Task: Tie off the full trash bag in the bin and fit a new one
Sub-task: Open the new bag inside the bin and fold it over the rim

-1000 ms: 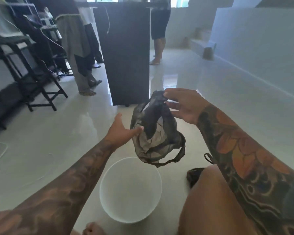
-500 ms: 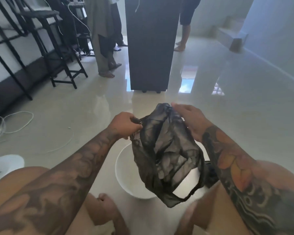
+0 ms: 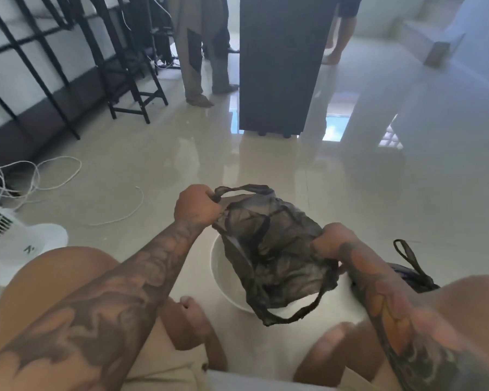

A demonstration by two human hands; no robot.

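1. Across the glossy pale floor [image 3: 407, 210], window light reflects in bright patches around the far middle.
2. Far on the floor, near its upper middle, stands a tall dark cabinet [image 3: 280, 63] on small feet.
3. Along the floor's left edge runs a black metal rack [image 3: 54, 69], with a black stool frame [image 3: 136, 88] just beside it.
4. Beside the cabinet's left side stands a person in loose khaki trousers [image 3: 201, 57]; a second person's bare leg [image 3: 340, 32] shows at the cabinet's right.
5. At the left edge, nearer the wearer, sits a white fan base [image 3: 26, 252], with loose white cords [image 3: 48, 176] lying on the floor beyond it.
6. Between the wearer's bare knees, on the floor, stands the white bin [image 3: 223, 280]; most of its opening is hidden by the bag held over it.
7. Above the bin hangs the thin dark new bag [image 3: 277, 255], partly spread, one handle loop dangling at its lower edge over the near rim.
8. At the bag's upper left, the left hand [image 3: 195, 207] is fisted tight around a bag handle.
9. At the bag's right side, the right hand [image 3: 333, 241] has its fingers curled into the bag's edge, gripping it.
10. Right of the bin, behind the right forearm, lies the dark tied bag [image 3: 415, 275], its loop standing up, mostly hidden.
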